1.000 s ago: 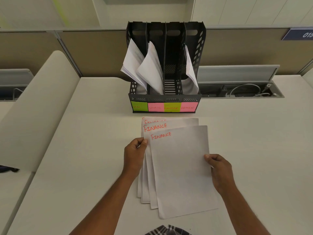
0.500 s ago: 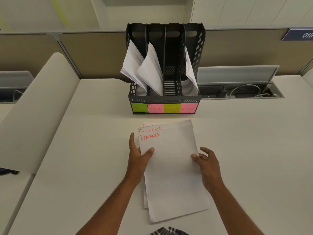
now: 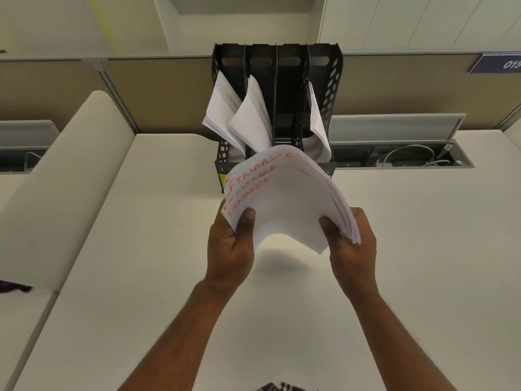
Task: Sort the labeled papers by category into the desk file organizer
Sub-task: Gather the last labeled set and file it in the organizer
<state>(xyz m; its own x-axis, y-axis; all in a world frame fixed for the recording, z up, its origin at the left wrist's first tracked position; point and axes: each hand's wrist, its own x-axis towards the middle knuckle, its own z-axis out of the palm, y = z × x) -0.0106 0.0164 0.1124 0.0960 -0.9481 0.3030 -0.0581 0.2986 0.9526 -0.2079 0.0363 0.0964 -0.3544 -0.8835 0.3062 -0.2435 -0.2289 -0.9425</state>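
Straight ahead of both hands, just past the far edge of the sheets they carry, stands the black file organizer (image 3: 277, 108) — four upright slots side by side. The left hand (image 3: 229, 244) pinches the near left corner of the FINANCE papers (image 3: 284, 198), thumb on top and fingers underneath; the right hand (image 3: 352, 246) clamps the near right corner the same way, where the sheet edges fan out slightly. The stack is lifted off the desk (image 3: 169, 277), bowed upward between the two grips, with its long axis running away from the person toward the organizer. Its far edge hides the front labels, save a sliver of green at the left.

Counting from the left-hand side, the first slot holds a sheaf of white paper (image 3: 221, 114) leaning out to the left, the second another sheaf (image 3: 252, 119) sagging forward, and the fourth a curled sheaf (image 3: 317, 122) against its outer wall. The third slot (image 3: 290, 108) shows only dark plastic — no paper can be seen in it. It sits almost directly beyond the midpoint between the hands, slightly nearer the right hand's line than the left's.

Judging from that, the stack probably belongs in this third slot, though the label is covered now. The move would call for tipping the sheets upright and narrowing the bow so the edge clears the dividers; the loose fan on the right-hand side could snag a divider.
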